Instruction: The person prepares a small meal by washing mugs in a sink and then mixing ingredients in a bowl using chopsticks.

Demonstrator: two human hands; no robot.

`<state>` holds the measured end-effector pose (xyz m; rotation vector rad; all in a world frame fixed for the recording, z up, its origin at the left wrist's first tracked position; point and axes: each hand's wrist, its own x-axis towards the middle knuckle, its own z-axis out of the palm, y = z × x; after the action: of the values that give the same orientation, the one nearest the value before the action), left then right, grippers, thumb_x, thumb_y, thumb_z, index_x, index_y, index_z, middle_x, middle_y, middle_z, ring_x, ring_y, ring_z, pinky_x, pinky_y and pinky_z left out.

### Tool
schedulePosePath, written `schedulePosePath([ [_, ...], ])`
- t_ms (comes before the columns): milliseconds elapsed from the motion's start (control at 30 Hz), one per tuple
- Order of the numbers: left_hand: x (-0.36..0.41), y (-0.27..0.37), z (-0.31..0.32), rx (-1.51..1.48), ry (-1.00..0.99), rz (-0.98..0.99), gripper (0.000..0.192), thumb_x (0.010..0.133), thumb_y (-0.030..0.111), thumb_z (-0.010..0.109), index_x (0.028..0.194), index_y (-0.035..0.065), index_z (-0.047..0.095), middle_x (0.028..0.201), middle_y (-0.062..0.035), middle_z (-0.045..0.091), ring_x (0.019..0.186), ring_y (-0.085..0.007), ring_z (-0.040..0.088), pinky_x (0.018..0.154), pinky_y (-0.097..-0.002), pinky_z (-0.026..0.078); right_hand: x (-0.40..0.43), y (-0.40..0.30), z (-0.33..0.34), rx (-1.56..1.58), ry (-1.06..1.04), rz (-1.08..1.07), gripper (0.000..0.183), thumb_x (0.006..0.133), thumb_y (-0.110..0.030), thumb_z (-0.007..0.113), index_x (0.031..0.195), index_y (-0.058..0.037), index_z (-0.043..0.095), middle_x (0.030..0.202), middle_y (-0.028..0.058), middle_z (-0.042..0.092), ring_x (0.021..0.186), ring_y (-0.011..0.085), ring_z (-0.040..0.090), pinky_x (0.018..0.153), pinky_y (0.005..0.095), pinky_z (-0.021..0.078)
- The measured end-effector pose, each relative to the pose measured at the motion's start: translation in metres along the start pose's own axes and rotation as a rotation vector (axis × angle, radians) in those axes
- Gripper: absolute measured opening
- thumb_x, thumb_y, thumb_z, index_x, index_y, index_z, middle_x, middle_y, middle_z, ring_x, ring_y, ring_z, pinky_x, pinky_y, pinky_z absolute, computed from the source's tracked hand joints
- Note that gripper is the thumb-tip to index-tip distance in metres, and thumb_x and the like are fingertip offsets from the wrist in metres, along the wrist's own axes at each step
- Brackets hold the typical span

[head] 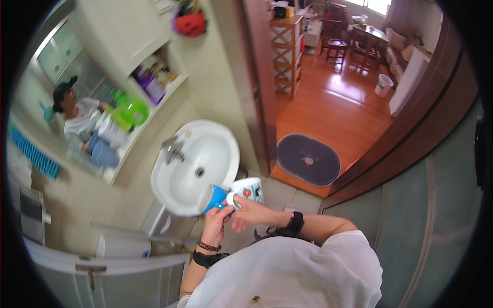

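Observation:
In the head view, my left hand [216,224] grips a blue mug [215,195] by its handle. The mug is tipped, its mouth facing the washbasin [181,192]. My right hand [250,212] holds a white printed mug [252,188] by its white handle, with the thumb over the handle. Both mugs are side by side at the basin's near rim, and my hands meet just below them. A metal faucet [173,152] stands at the left side of the basin. What the mugs contain is hidden.
Left of the basin, a ledge under a mirror [73,84] carries a green bottle [134,111], a white bottle [111,129] and a blue cup [104,154]. Ahead on the right, a dark oval mat [308,158] lies in the doorway. A glass-panelled door [408,215] stands at my right.

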<state>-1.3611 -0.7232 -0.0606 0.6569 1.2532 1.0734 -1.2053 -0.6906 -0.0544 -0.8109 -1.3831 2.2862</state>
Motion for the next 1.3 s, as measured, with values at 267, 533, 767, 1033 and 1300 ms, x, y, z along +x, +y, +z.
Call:
schedulePosePath([
  [267, 0.172, -0.013, 0.192, 0.055, -0.584, -0.486, 0.016, 0.083, 0.017, 0.052, 0.075, 0.0042, 0.055, 0.059, -0.0023, 0.054, 0.046, -0.0114, 0.049, 0.044, -0.0232, 0.039, -0.07, -0.031, -0.192, 0.108, 0.358, 0.003, 0.04, 0.082, -0.016, 0.047, 0.116, -0.0082, 0.028, 0.075, 0.011, 0.057, 0.061, 0.0211, 0.062, 0.054, 0.0299, 0.0514],
  [533, 0.271, -0.004, 0.334, 0.377, -0.704, -0.482, 0.01, 0.079, 0.019, 0.06, 0.082, 0.0088, 0.058, 0.064, 0.0027, 0.054, 0.049, -0.0038, 0.042, 0.044, -0.0167, 0.03, -0.115, -0.056, -0.309, 0.339, 0.701, -0.014, 0.021, 0.086, -0.021, 0.05, 0.099, -0.0083, 0.04, 0.07, 0.0102, 0.059, 0.054, 0.0176, 0.06, 0.046, 0.0266, 0.0491],
  [767, 0.375, -0.045, 0.422, 0.63, -1.055, -0.189, 0.019, 0.076, 0.013, 0.061, 0.091, 0.0011, 0.061, 0.084, -0.0063, 0.062, 0.075, -0.0117, 0.058, 0.062, -0.0264, 0.047, -0.122, -0.044, -0.407, 0.768, 0.712, -0.204, 0.016, 0.09, -0.021, 0.043, 0.103, -0.0113, 0.039, 0.078, 0.015, 0.06, 0.064, 0.0197, 0.06, 0.057, 0.0269, 0.0497],
  [1033, 0.499, -0.049, 0.489, 0.545, -0.832, -0.396, 0.018, 0.074, 0.006, 0.058, 0.092, 0.0031, 0.059, 0.081, -0.0066, 0.061, 0.069, -0.0138, 0.058, 0.055, -0.026, 0.047, -0.084, -0.106, -0.549, 0.566, 0.707, 0.066, 0.027, 0.088, -0.015, 0.044, 0.111, -0.0095, 0.029, 0.074, 0.0072, 0.056, 0.062, 0.0169, 0.06, 0.057, 0.0253, 0.0515],
  [1300, 0.602, -0.041, 0.59, 0.783, -0.698, -0.112, 0.021, 0.067, 0.01, 0.058, 0.085, 0.0008, 0.061, 0.067, -0.0066, 0.059, 0.055, -0.0166, 0.057, 0.045, -0.0274, 0.045, -0.137, -0.156, -0.657, 0.365, 0.85, -0.093, 0.047, 0.084, -0.024, 0.049, 0.126, -0.0124, 0.031, 0.075, 0.0036, 0.057, 0.064, 0.01, 0.059, 0.052, 0.0223, 0.0484],
])
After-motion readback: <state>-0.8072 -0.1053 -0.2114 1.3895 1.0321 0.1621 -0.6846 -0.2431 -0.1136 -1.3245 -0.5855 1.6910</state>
